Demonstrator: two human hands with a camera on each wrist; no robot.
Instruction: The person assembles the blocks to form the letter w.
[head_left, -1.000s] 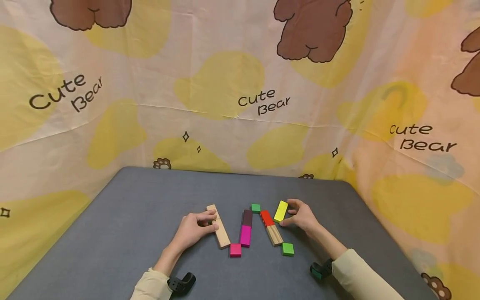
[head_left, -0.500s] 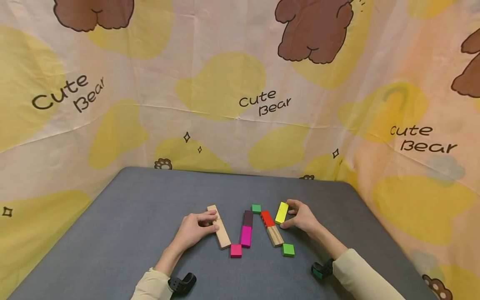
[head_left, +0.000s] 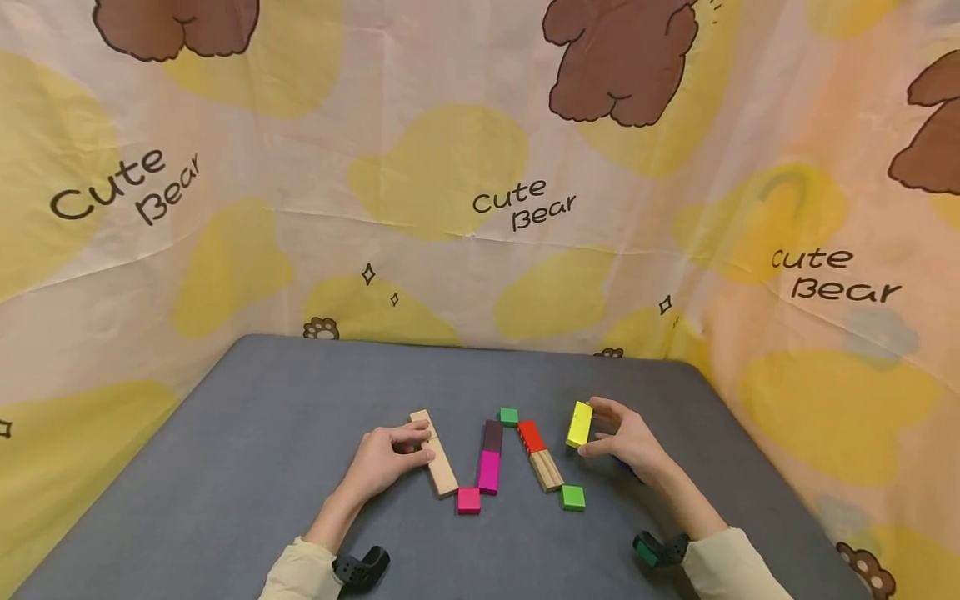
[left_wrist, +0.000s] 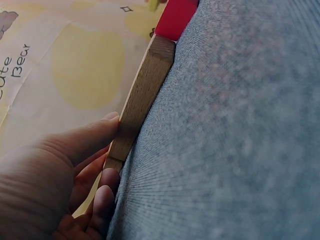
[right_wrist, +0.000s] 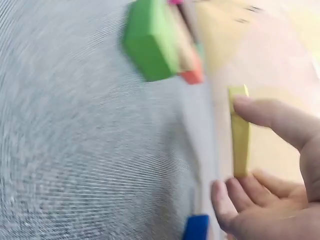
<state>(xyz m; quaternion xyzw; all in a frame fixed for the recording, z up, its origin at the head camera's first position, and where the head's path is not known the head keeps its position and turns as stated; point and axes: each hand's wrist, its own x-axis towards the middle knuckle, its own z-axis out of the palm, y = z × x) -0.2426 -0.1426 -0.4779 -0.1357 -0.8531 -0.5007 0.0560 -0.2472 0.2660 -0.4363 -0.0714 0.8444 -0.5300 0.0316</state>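
Observation:
Two plain wooden blocks (head_left: 442,473) lie end to end, slanted, on the table. My left hand (head_left: 382,460) holds them near their seam, its thumb on one side and fingertips at the other, as the left wrist view shows. A yellow block (head_left: 579,425) is pinched between thumb and fingers of my right hand (head_left: 628,442), to the right of the zigzag of blocks. In the right wrist view this yellow block (right_wrist: 241,140) stands apart from the others. A blue block (right_wrist: 196,227) lies beneath the right hand, mostly hidden in the head view.
A pink block (head_left: 469,501) touches the wooden pair's near end. Dark purple (head_left: 492,436) and magenta (head_left: 489,472) blocks follow, then a green block (head_left: 509,417), a red block (head_left: 531,436), a striped wooden block (head_left: 547,471) and a light green block (head_left: 573,498). A patterned cloth hangs behind the grey table.
My right hand has moved right with the yellow block, away from the red block, and a bit of blue now shows beneath it. The left hand stays on the wooden blocks.

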